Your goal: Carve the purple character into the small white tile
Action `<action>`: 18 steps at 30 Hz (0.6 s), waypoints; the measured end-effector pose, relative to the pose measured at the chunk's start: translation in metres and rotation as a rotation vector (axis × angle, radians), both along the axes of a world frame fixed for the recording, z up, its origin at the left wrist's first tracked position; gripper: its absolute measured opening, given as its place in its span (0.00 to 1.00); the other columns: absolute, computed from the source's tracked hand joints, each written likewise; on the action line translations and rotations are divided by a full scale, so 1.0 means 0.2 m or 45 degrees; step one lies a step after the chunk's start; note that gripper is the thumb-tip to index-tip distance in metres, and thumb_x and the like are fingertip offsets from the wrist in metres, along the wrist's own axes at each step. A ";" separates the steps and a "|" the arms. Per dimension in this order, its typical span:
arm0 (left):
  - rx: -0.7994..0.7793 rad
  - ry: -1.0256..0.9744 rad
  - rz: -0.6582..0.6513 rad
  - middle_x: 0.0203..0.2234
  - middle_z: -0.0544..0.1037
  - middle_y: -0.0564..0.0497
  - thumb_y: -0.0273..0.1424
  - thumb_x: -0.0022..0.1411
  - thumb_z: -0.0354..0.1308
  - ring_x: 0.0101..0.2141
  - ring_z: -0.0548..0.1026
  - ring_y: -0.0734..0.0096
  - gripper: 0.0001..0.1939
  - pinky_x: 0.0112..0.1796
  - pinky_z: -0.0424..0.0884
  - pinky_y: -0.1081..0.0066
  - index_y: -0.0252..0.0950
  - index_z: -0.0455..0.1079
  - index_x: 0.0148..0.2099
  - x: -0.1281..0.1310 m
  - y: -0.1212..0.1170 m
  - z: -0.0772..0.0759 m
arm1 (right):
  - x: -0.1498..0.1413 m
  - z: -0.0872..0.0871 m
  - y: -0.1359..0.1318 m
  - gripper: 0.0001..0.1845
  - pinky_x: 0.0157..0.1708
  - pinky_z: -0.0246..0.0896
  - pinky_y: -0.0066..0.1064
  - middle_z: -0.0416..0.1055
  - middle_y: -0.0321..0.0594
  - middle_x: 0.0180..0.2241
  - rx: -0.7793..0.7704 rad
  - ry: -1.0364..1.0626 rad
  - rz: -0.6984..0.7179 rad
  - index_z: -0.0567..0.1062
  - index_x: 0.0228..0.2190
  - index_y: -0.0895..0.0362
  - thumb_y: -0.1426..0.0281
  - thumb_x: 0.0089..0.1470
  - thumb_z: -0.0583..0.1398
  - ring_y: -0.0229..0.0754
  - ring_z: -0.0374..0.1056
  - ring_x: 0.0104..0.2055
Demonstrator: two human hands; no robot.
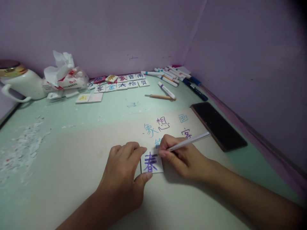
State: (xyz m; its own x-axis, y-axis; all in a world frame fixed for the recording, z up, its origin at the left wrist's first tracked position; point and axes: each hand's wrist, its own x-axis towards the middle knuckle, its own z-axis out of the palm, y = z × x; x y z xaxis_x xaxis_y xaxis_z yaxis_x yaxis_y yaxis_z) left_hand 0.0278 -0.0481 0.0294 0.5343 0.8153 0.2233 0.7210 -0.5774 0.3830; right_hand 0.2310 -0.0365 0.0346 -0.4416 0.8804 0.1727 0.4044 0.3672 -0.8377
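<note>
A small white square tile (158, 167) with a purple Chinese character lies on the pale board. My left hand (126, 175) holds it by its edges, the index finger at the top left and the thumb at the bottom. My right hand (183, 156) grips a slim silvery pen-like tool (192, 140) whose dark tip meets the upper right of the character. The tool's exact kind cannot be made out. Around the tile, blue and purple characters are written on the board (79, 166), some partly hidden behind my right hand.
A black phone (218, 124) lies at the right. Behind are lettered tiles (122, 85), a wooden-handled carving tool (161, 97), a purple-banded marker (166, 90) and several more markers (168, 75). Far left stand a white mug (26, 84) and tissue pack (67, 80), with white shavings (22, 148) nearer.
</note>
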 end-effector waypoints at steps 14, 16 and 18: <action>0.005 0.040 -0.008 0.43 0.67 0.44 0.29 0.55 0.55 0.40 0.64 0.57 0.18 0.40 0.62 0.56 0.37 0.61 0.49 0.00 0.00 0.01 | 0.01 0.04 0.04 0.10 0.20 0.47 0.25 0.58 0.30 0.19 0.050 -0.102 0.135 0.61 0.25 0.56 0.70 0.57 0.53 0.32 0.52 0.20; 0.008 0.034 -0.006 0.43 0.67 0.44 0.28 0.55 0.55 0.39 0.64 0.57 0.18 0.40 0.62 0.57 0.37 0.61 0.49 0.00 0.00 0.01 | 0.01 0.04 0.04 0.10 0.20 0.46 0.25 0.57 0.29 0.19 0.055 -0.107 0.135 0.60 0.24 0.56 0.70 0.57 0.53 0.32 0.51 0.20; 0.005 0.034 -0.006 0.43 0.67 0.44 0.28 0.54 0.55 0.39 0.64 0.57 0.18 0.40 0.62 0.57 0.36 0.61 0.49 0.00 0.00 0.01 | 0.01 0.05 0.04 0.10 0.20 0.47 0.25 0.57 0.29 0.19 0.044 -0.113 0.132 0.60 0.24 0.56 0.70 0.57 0.53 0.32 0.51 0.21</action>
State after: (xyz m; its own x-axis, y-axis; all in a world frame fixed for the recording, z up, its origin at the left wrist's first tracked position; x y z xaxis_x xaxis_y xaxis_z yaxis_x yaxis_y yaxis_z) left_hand 0.0278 -0.0478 0.0313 0.5442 0.8117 0.2123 0.7280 -0.5826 0.3614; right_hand 0.2336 -0.0275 0.0443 -0.5448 0.8235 0.1581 0.4349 0.4386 -0.7865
